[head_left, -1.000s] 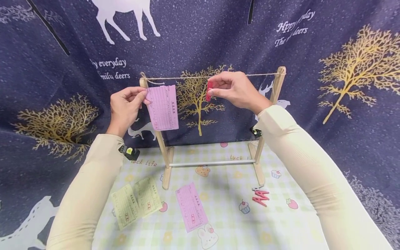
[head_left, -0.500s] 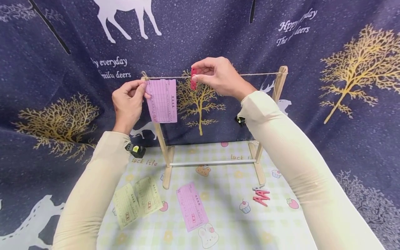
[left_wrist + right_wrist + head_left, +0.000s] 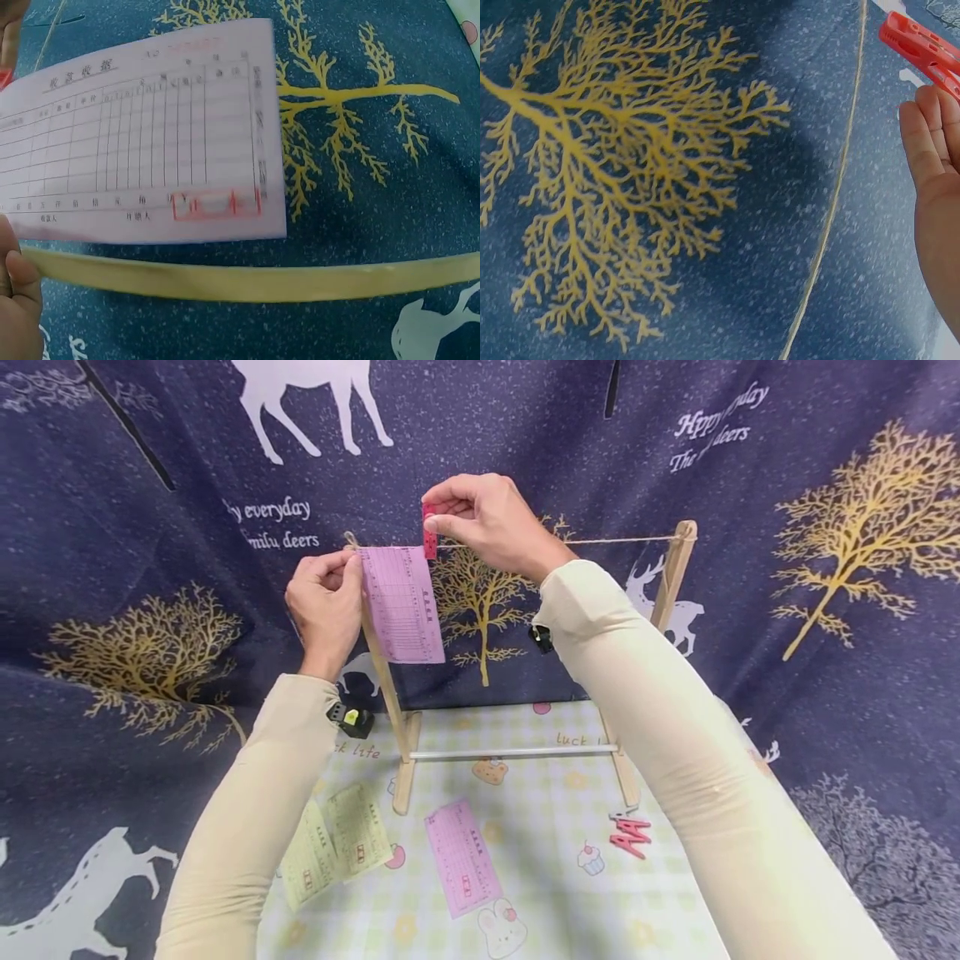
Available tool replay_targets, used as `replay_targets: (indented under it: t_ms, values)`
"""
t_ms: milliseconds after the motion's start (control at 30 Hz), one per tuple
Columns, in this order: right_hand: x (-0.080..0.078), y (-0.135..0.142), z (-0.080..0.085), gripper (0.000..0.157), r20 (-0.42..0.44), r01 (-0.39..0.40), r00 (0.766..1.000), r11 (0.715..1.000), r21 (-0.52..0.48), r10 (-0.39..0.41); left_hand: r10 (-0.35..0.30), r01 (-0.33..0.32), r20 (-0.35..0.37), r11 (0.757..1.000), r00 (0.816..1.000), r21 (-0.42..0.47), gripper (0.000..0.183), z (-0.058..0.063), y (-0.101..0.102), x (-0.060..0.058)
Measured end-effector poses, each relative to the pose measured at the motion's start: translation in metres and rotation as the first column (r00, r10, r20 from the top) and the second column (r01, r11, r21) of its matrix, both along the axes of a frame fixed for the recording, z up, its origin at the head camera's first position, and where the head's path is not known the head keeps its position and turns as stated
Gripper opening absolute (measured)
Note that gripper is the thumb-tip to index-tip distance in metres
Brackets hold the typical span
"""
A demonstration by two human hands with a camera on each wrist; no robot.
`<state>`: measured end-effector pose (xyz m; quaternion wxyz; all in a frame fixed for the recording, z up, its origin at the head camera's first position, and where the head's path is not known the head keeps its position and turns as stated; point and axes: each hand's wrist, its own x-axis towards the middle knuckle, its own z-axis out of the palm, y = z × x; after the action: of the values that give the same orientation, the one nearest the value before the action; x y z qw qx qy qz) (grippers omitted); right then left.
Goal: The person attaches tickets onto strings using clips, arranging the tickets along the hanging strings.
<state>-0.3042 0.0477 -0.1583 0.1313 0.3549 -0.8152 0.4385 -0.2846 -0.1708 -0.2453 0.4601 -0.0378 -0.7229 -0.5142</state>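
Against the string [image 3: 615,541], my left hand [image 3: 326,610] pinches a pink receipt slip [image 3: 403,610] by its upper left corner. The slip hangs down beside the left wooden post, and its printed table fills much of the left wrist view [image 3: 135,142]. My right hand [image 3: 498,527] pinches a red clothespin [image 3: 430,531] upright, its lower end at the string by the slip's upper right corner. Whether it grips paper and string cannot be told. In the right wrist view the clothespin [image 3: 922,49] shows above my fingers [image 3: 922,142].
The string spans a wooden stand, from its left post [image 3: 386,693] to its right post [image 3: 673,577]. Below on the checked tablecloth [image 3: 547,877] lie another pink slip [image 3: 463,860], two overlapping yellow slips [image 3: 356,831] and several red clothespins [image 3: 630,837]. A dark patterned curtain [image 3: 585,460] hangs behind.
My right hand has carried the clothespin left and up to the slip's upper right corner. My left hand has raised the slip's top edge to the string, moving slightly right.
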Motion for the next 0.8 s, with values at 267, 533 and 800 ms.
replay_targets:
  t_ms: [267,533,800]
  values:
    - [0.000,-0.012,0.009,0.027,-0.064,0.057,0.996,0.997,-0.051,-0.060,0.028,-0.029,-0.042,0.999,0.999,-0.023,0.012,-0.002,0.005,-0.002]
    - [-0.007,-0.029,0.007,0.026,-0.057,0.022,0.998,0.998,-0.059,-0.026,0.056,-0.056,-0.037,0.998,0.998,-0.015,0.013,0.000,0.008,-0.003]
    - [-0.014,-0.044,-0.001,0.026,-0.060,0.028,0.998,0.999,-0.027,-0.029,0.067,-0.068,-0.043,0.997,0.997,-0.026,0.014,-0.001,0.011,-0.003]
